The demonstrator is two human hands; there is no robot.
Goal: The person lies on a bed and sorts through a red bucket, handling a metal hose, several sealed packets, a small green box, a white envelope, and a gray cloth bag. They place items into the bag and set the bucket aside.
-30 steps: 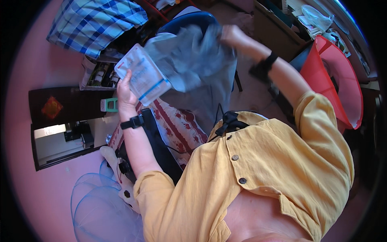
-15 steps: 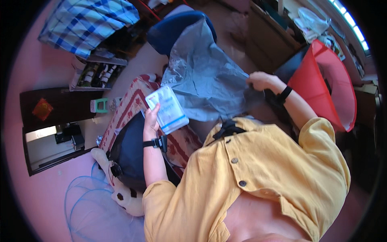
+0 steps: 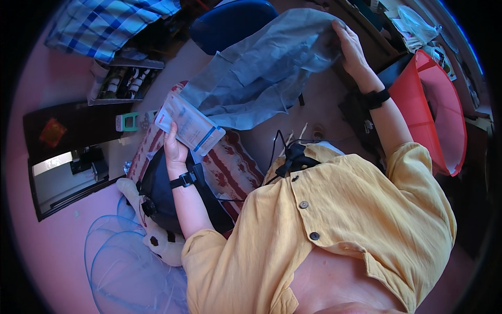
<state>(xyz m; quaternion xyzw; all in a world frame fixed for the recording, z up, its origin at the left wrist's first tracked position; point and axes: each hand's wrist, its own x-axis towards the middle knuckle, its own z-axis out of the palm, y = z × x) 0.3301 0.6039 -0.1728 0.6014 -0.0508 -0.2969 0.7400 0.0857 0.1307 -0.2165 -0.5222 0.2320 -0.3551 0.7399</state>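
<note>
A large, thin grey plastic bag (image 3: 256, 73) stretches out in front of me, lifted and billowing, with folds along it. My right hand (image 3: 354, 52) is raised at the bag's far right end and grips its edge; part of the fingers is hidden by the plastic. In my left hand (image 3: 175, 148) is a flat white packet with a blue stripe (image 3: 193, 125), held tilted, with the thumb on top. The bag's left end reaches behind the packet; whether the left fingers also grip the bag is hidden.
A blue chair (image 3: 230, 26) stands beyond the bag. At the right is a red fabric bin (image 3: 442, 115). A bed with a red-and-white patterned cover (image 3: 238, 162) lies below the packet, with a dark backpack (image 3: 162, 183) on it. A small green stool (image 3: 127, 122) stands left.
My right hand has moved up and away, pulling the bag's right end higher and spreading it sideways. My left hand has shifted left with the packet, which is tilted more.
</note>
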